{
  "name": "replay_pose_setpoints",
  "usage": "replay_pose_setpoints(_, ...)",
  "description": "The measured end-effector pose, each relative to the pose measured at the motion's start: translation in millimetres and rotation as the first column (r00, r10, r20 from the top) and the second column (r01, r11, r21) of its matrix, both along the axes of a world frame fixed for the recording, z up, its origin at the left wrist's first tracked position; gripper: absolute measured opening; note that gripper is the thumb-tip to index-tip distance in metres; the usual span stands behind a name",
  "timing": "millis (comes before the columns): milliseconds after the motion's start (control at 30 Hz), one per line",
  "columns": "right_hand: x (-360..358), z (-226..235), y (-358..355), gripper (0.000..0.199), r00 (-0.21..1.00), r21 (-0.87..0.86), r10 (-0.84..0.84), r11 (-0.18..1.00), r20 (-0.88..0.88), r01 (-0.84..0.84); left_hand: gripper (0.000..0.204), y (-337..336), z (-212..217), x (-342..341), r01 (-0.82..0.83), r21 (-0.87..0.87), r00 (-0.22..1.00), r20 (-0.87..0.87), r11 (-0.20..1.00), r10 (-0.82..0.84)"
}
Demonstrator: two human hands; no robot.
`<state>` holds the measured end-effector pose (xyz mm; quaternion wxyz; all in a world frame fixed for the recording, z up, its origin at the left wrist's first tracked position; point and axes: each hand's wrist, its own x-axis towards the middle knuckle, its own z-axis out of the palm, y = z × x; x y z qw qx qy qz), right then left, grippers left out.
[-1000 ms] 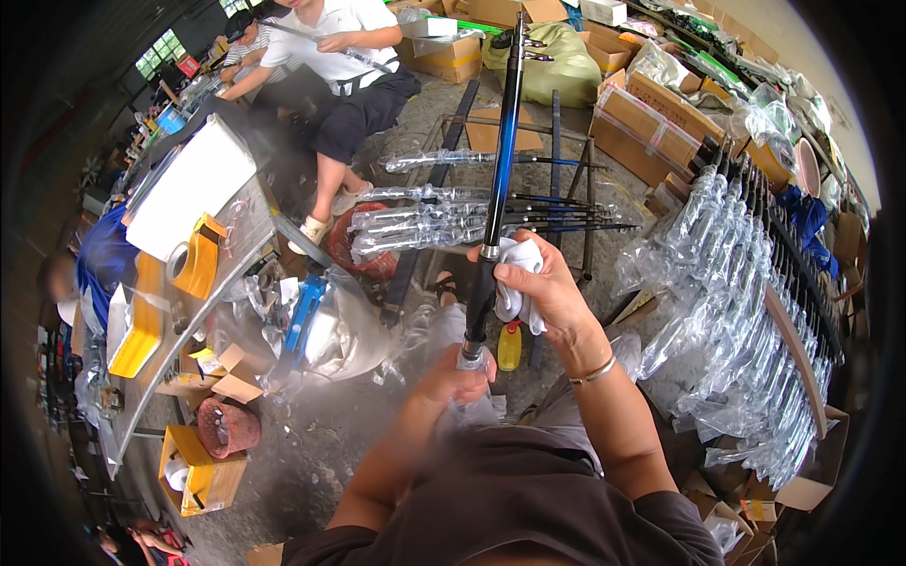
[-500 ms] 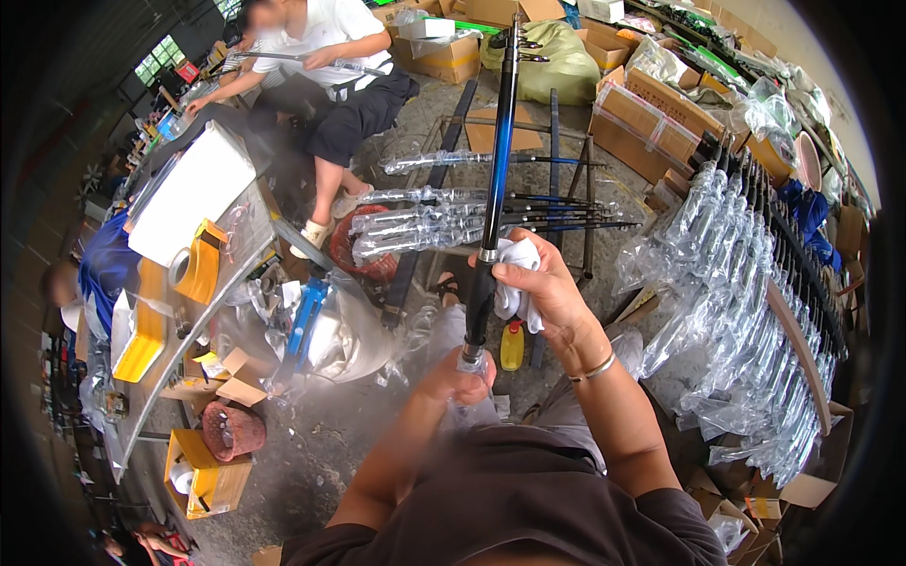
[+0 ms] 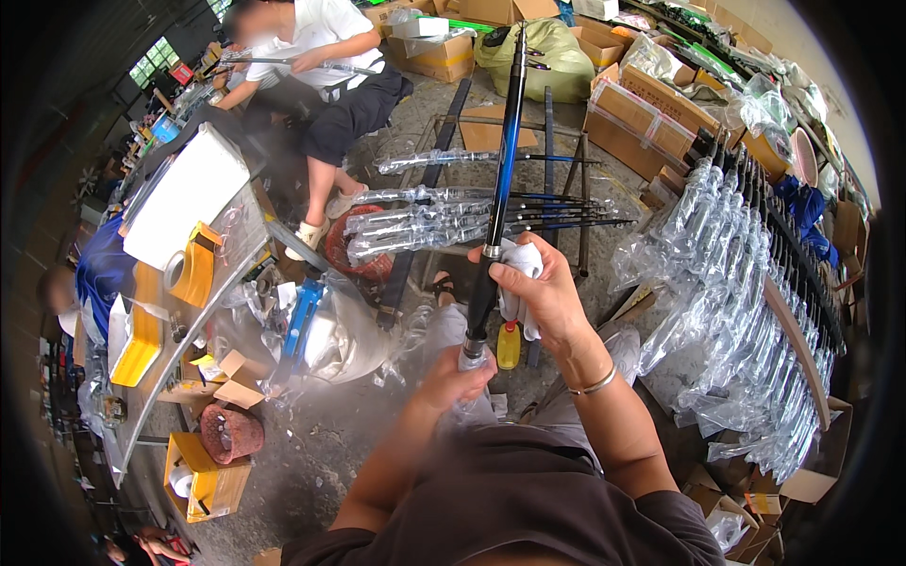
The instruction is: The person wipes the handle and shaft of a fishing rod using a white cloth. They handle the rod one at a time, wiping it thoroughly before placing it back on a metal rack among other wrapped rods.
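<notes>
I hold a long black and blue fishing rod (image 3: 501,160) nearly upright in front of me. My right hand (image 3: 538,292) wraps a white cloth (image 3: 517,262) around the rod's lower shaft. My left hand (image 3: 455,373) grips the butt end of the rod, which sits in clear plastic wrap. The rod's tip points away toward the cardboard boxes at the back.
Bagged rods (image 3: 444,219) lie on a metal frame ahead. A rack of wrapped rods (image 3: 755,283) fills the right side. A small yellow bottle (image 3: 509,346) stands on the floor. A glass table (image 3: 179,283) with tape rolls is on the left; a seated person (image 3: 321,66) works beyond.
My hands and the rod stay in nearly the same place. The person at the back has shifted slightly.
</notes>
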<state>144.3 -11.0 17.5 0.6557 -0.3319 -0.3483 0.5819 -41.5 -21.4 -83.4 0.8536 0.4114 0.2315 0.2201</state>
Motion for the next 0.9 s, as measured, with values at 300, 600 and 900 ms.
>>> replay_pose_setpoints(300, 0.4, 0.0, -1.1, 0.017, 0.999, -0.005, 0.028, 1.0, -0.03, -0.028, 0.012, -5.6, 3.4, 0.3, -0.045, 0.066, 0.998, -0.03, 0.997, 0.047)
replay_pose_setpoints(600, -2.6, -5.9, -6.7, 0.018, 0.982, -0.011, -0.119, 0.992, 0.146, 0.122, 0.013, -17.1, 7.0, 13.2, -0.217, 0.556, 0.893, -0.219, 0.802, 0.393)
replay_pose_setpoints(900, -5.5, -2.3, -9.9, 0.014, 0.995, -0.038, -0.102, 0.994, -0.003, 0.102, 0.014, -33.2, 18.8, 20.7, -0.261, 0.76, 0.761, -0.216, 0.595, 0.611)
